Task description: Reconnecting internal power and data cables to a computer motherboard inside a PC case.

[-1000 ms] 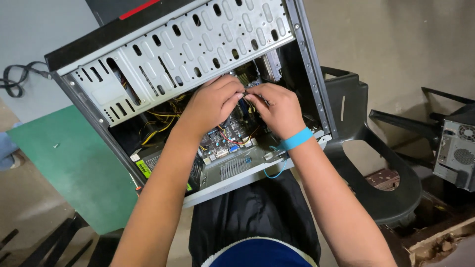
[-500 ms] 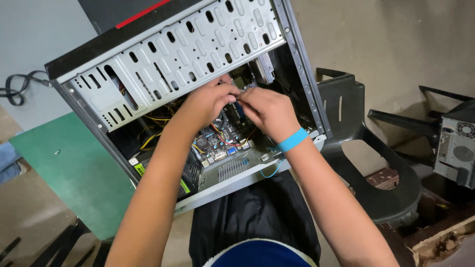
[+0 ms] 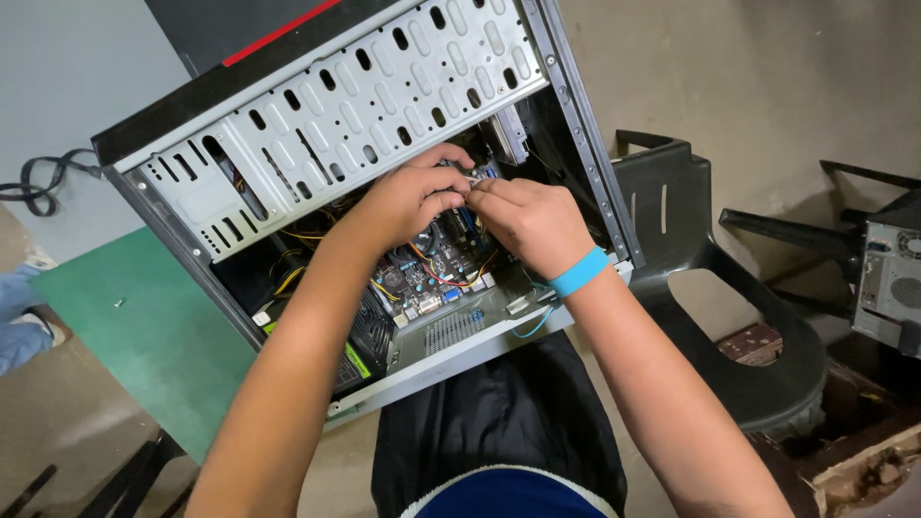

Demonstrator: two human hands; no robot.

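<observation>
Cable (image 3: 38,187) loops at the far left on the grey floor, and below it a green board (image 3: 144,336) lies flat with a small screw (image 3: 118,303) on it. Next comes the open case (image 3: 365,192), tilted with its open side up; its perforated drive cage (image 3: 355,115) spans the top and the motherboard (image 3: 436,278) sits deep inside, with yellow and red wires beside it. Left hand (image 3: 408,201) reaches into the case from below, fingers curled and pinched around a small connector (image 3: 468,176) near the upper edge of the motherboard. Right hand (image 3: 532,225) meets it from the other side, fingertips touching the left hand's, also closed on that same small part; how much each hand grips is partly hidden by the knuckles. A blue wristband (image 3: 580,272) circles the right wrist. A thin blue wire (image 3: 532,326) hangs at the case's lower rim. Further right a black plastic chair (image 3: 720,317) stands on the floor, and at the far right edge sits another case (image 3: 887,288), showing its grey rear panel
</observation>
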